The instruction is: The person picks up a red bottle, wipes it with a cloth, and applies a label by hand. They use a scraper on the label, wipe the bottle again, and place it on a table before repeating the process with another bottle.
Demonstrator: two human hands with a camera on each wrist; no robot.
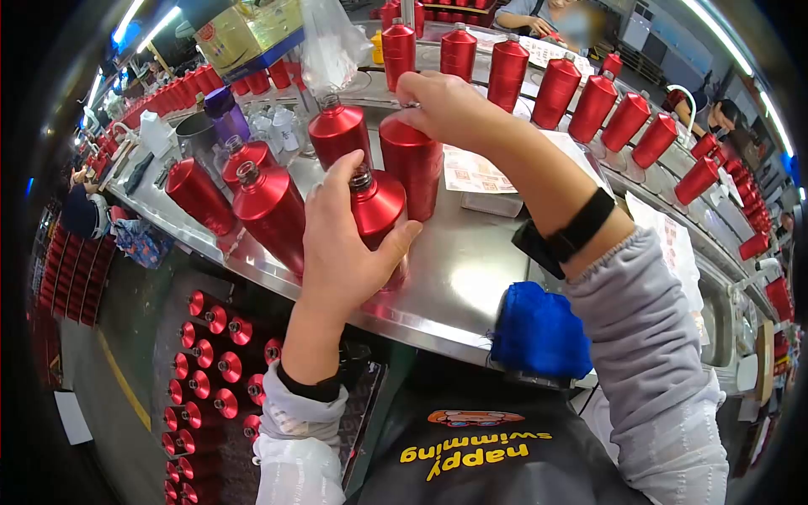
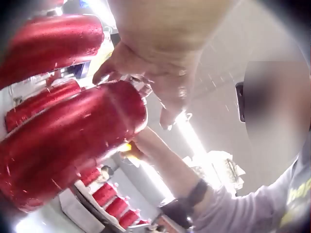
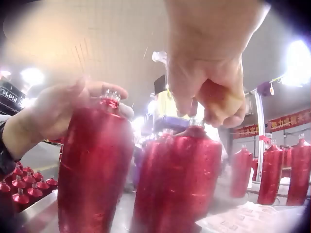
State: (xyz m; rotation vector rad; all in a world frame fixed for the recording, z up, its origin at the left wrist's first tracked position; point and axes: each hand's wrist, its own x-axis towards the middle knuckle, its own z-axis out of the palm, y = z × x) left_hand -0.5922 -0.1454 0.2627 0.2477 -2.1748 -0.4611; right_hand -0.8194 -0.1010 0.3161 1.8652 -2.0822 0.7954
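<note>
Two hands work at the steel counter [image 1: 471, 278]. Left hand [image 1: 341, 244] wraps its fingers around a red bottle [image 1: 377, 210] at the counter's near edge. Just beyond it, right hand [image 1: 442, 105] pinches the top of a second red bottle [image 1: 412, 164], apparently a small cap; blur hides it.

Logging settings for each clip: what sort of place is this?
Most likely a bottling or packaging line in a factory: rows of identical red bottles stand along a curved steel conveyor table, more are crated below, and other workers sit alongside.
</note>
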